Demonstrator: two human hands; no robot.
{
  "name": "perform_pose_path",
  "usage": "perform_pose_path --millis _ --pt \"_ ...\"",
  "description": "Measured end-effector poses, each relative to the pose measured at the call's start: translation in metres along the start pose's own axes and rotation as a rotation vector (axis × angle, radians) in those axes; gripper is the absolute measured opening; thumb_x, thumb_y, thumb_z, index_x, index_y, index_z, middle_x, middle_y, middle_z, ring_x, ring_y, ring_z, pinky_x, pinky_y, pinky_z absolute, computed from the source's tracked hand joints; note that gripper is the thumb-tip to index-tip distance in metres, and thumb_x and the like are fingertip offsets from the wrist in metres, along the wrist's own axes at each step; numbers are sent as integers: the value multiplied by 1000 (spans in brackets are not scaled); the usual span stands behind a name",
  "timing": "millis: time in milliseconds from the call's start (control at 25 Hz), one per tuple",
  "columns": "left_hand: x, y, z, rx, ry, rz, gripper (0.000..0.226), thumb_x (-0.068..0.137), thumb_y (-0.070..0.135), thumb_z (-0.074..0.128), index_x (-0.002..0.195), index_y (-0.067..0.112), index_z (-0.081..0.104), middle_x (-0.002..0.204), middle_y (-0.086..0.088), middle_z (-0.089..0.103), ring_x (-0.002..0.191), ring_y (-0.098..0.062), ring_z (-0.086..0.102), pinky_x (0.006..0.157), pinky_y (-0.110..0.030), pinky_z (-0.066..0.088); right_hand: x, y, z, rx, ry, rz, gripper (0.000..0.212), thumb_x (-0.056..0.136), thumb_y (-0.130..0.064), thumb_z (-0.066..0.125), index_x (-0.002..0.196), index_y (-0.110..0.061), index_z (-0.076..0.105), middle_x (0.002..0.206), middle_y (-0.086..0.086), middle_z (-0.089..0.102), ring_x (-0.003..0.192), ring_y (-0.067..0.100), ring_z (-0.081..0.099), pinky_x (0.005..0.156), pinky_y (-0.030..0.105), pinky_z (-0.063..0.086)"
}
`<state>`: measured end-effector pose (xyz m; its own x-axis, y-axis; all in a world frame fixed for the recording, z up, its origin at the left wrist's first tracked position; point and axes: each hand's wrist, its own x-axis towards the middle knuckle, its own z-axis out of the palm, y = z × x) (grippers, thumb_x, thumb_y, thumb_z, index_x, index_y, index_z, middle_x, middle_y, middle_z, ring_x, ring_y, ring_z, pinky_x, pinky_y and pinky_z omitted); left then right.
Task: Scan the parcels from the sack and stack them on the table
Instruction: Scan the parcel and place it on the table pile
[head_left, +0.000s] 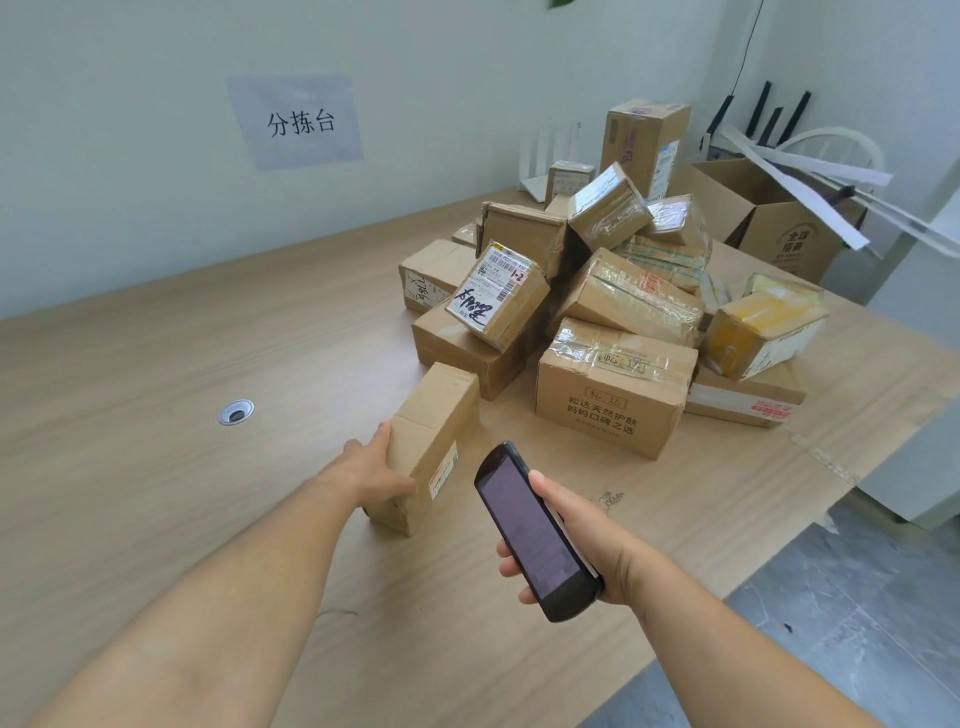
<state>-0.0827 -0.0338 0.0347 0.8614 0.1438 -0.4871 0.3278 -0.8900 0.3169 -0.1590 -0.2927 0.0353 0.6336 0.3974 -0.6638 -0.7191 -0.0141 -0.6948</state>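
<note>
Right now my left hand (382, 475) is clamped on a small brown parcel (428, 447), thumb on the near end face, palm against its left side, while the far fingers are hidden behind the cardboard. The parcel stands on the worktop (156, 415), or just above it; I cannot tell whether its bottom edge touches. It looks a stiff, plain carton, probably light since one hand manages it, and not slippery. I would keep hold across the short end, clear of the label (443, 475), which wraps the near right edge and faces my other hand.

Just to the right of it my right hand (582, 540) is wrapped around a dark handheld scanner (535, 532), fingers curled under it and thumb along the upper edge. Its screen is lit but too blurred to read, so I cannot say whether a scan has registered.

Beyond the left hand, further out and to the right, lies the loose heap of parcels (597, 291), several tilted on one another, some glossy with tape and likelier to slide. The printed carton (608, 395) is its nearest front piece. An open box (769, 218) stands behind the heap, past the right hand. On the wall is a paper sign (298, 122).

The sack is nowhere in view, and the parcel's far side and the label's print are not legible.
</note>
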Motion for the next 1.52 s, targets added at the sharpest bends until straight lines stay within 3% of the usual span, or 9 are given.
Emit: perform_pose_path --millis 120,240,400,520,760,920,1080,1400,1520 --pt "-8 -4 -9 -240 69 26 87 74 27 70 149 27 26 121 -8 44 100 -26 54 75 -31 49 -6 6 3 -45 -17 29 70 94 -65 42 121 -4 63 94 14 69 87 27 67 73 42 58" --pt "-22 -13 -31 -420 120 48 92 56 30 72 143 29 42 130 -10 45 104 -28 56 81 -30 48 -11 10 6 -87 -41 71 68 96 -64 42 121 -4 62 93 14 68 85 27 66 69 40 58" --pt "-42 -18 -52 -572 127 84 72 67 24 73 135 29 53 128 -10 53 94 -21 53 76 -29 49 -14 13 15 -177 -67 106 70 93 -65 44 119 -2 64 92 13 69 84 27 67 69 40 57" --pt "-50 -25 -58 -610 170 89 53 84 16 68 133 29 54 128 -7 54 96 -19 52 82 -33 50 -17 13 21 -203 -74 87 70 94 -64 45 118 -2 63 93 14 68 84 27 67 67 39 57" --pt "-65 -38 -62 -616 200 85 55 85 17 68 136 29 51 124 -3 53 101 -19 54 76 -28 49 -22 10 27 -245 -108 49 68 95 -63 44 118 -1 63 93 15 68 84 28 66 67 40 57" --pt "-69 -45 -64 -611 222 73 57 81 16 71 133 31 53 122 -6 53 98 -21 54 83 -32 50 -21 11 30 -282 -136 51 66 95 -62 44 117 -2 62 92 15 68 83 29 66 66 39 57" --pt "-71 -49 -65 -498 257 58 70 64 28 78 130 38 55 128 -6 48 109 -24 54 97 -38 48 -19 11 30 -389 -175 74 65 92 -63 46 117 -5 62 93 13 68 82 27 67 70 39 57" --pt "-77 -44 -61 -408 286 90 65 79 17 73 137 33 50 135 -3 38 108 -19 42 88 -29 36 -18 12 29 -530 -231 116 75 78 -68 51 123 -8 59 94 13 68 83 27 67 66 36 58" --pt "-86 -44 -58 -409 295 95 65 80 16 72 139 31 48 128 -1 36 106 -18 40 87 -28 34 -21 14 29 -540 -231 106 77 76 -69 52 124 -9 58 95 14 69 83 27 68 65 37 57"
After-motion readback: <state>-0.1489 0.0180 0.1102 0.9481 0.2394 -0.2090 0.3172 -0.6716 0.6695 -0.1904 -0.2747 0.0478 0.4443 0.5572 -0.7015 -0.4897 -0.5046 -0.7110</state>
